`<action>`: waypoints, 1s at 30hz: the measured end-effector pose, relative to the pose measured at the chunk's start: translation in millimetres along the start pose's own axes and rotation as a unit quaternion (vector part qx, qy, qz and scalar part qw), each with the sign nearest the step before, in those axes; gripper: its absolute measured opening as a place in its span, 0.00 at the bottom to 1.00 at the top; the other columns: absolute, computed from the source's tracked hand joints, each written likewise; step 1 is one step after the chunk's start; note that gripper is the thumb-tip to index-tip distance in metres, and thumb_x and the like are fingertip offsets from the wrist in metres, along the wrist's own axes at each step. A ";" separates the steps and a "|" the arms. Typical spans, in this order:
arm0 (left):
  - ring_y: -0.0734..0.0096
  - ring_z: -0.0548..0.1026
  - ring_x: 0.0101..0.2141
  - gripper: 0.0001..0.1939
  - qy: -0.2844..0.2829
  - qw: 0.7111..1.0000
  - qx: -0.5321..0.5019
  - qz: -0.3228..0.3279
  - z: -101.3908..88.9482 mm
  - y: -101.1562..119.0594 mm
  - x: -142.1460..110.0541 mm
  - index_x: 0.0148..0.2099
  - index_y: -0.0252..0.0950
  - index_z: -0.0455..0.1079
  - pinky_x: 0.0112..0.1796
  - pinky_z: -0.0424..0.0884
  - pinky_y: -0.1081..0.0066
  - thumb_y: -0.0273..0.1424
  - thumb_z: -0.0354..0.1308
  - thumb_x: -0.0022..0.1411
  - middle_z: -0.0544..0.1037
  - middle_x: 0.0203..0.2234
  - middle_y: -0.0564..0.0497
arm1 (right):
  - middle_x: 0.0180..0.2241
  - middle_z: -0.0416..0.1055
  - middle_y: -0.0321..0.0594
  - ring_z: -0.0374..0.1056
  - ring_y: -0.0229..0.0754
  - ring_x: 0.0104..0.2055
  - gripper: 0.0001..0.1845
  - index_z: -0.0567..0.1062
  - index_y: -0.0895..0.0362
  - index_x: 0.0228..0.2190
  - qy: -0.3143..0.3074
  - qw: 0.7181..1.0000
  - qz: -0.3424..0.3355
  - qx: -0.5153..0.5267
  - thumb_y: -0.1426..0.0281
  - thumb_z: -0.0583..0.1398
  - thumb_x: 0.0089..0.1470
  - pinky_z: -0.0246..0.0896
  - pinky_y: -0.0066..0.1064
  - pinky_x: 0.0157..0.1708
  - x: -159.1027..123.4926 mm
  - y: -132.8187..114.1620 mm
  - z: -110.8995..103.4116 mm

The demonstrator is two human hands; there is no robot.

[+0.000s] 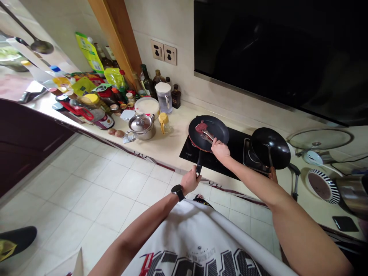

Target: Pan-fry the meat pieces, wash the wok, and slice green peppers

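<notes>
The piece of red meat (201, 127) is in the left half of the frying pan (220, 128), at the tips of the metal tongs (209, 137); whether they pinch it, I can't tell. It lies ahead and left of my right hand (220, 149), the nearer one, whose fingers close around the tongs, slanting along that line. My left hand's (190, 180) fingers wrap the pan's handle (199, 158), on the body side, below the meat.

Bright light enters from upper left, glaring on the counter (47, 100) there; black panel (273, 57) faintly reflective; wide-angle stretch at edges.
</notes>
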State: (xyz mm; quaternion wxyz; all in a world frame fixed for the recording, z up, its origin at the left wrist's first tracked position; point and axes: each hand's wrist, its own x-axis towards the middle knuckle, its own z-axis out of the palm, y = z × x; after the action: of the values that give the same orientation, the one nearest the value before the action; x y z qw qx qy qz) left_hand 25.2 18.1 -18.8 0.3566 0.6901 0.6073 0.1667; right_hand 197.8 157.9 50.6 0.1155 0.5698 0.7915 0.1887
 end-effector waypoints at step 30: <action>0.60 0.80 0.37 0.18 0.012 1.000 -0.015 0.017 1.8 -5.5 -0.1 0.57 0.38 0.57 0.35 0.69 0.68 0.33 0.53 0.68 0.80 0.37 0.46 | 0.43 0.73 0.77 0.77 0.57 0.41 0.28 0.62 0.82 0.61 0.020 1.000 0.015 -0.009 0.79 0.47 0.63 0.71 0.42 0.34 47.2 -8.1 14.2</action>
State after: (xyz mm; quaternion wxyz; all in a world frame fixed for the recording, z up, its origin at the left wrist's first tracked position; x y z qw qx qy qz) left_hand 22.5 17.6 -23.8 0.3562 0.6928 0.5974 0.1903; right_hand 181.3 202.6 35.8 0.1024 0.5769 0.7829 0.2089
